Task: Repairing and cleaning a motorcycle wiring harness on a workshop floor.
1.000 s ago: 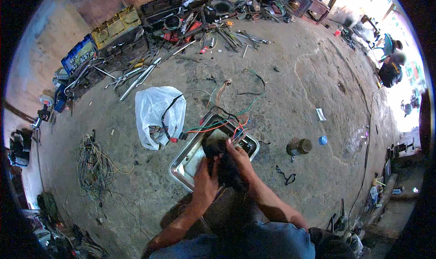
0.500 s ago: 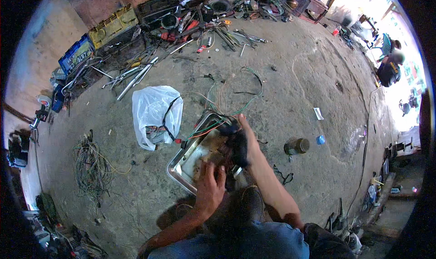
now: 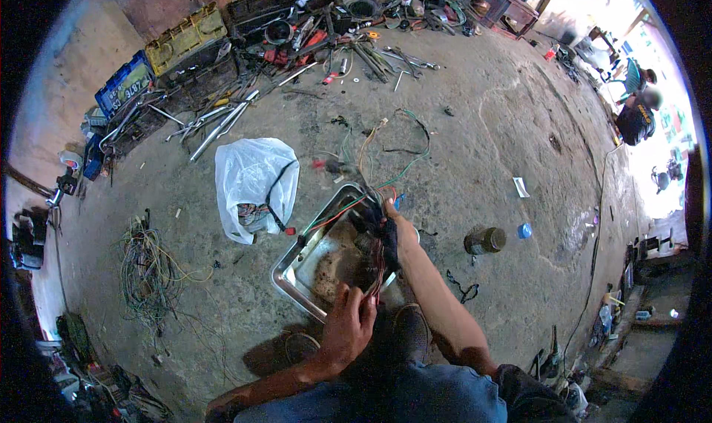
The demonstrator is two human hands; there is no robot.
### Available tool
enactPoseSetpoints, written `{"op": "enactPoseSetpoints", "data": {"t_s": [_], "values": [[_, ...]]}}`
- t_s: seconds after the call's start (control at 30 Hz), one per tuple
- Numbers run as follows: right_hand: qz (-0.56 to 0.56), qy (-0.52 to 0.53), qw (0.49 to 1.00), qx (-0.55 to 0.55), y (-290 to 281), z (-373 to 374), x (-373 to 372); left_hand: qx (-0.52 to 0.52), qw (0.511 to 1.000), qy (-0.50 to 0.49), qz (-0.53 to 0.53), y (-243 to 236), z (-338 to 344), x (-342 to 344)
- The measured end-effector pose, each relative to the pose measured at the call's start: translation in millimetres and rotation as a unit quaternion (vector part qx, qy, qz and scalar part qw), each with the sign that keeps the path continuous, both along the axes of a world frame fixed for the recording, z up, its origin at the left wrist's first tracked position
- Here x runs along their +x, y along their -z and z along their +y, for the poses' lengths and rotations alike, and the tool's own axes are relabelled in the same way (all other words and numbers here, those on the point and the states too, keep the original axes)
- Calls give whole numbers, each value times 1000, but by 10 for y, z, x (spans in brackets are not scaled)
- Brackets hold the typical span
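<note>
A wiring harness, its black wrapping and bundled reddish wires showing, runs across the right side of a shallow metal tray. My right hand is closed round the upper part of the harness at the tray's far right. Lower down, my left hand has its fingers curled over the near part of the tray, pinching the lower end of the wires. Loose green and orange wires trail over the tray's far edge onto the floor. Brown, wet-looking dirt covers part of the tray's bottom.
Left of the tray stands a white plastic bag with wires inside. A tangled wire heap lies farther left. To the right are a dark jar and a blue cap. Tools line the far wall; people sit far right.
The dark bundle in my right hand has turned, and its reddish wires now stretch down toward my left hand. My left hand has shifted slightly nearer me. A blurred red-and-black piece shows beyond the tray.
</note>
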State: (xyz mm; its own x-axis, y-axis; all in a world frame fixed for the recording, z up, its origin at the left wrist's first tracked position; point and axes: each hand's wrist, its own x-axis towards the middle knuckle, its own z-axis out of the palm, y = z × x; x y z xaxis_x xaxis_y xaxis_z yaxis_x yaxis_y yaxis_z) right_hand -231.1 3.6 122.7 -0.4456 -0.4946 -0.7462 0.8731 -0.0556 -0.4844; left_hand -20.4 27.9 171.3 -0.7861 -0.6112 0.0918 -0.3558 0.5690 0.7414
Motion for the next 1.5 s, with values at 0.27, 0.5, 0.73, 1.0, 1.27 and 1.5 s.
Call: {"op": "enactPoseSetpoints", "data": {"t_s": [0.27, 0.5, 0.73, 1.0, 1.27, 1.5], "values": [[12, -75, 997, -26, 244, 55, 388, 64, 991, 113, -9, 340, -328, 20], [-3, -122, 991, -50, -43, 13, 346, 278, 954, -90, 68, 183, -456, -177], [-136, -59, 978, -150, 321, -313, -55, 131, 989, -55, 37, 830, -328, 287], [-70, -139, 973, -171, 869, -609, -409, 238, 966, -59, -84, -13, -339, -17], [102, -140, 983, 54, -143, -357, 451, -87, 995, -44, -10, 473, -386, 193], [218, -183, 958, 26, 536, -603, 54, 184, 979, -90, 7, 92, -332, -28]]}}
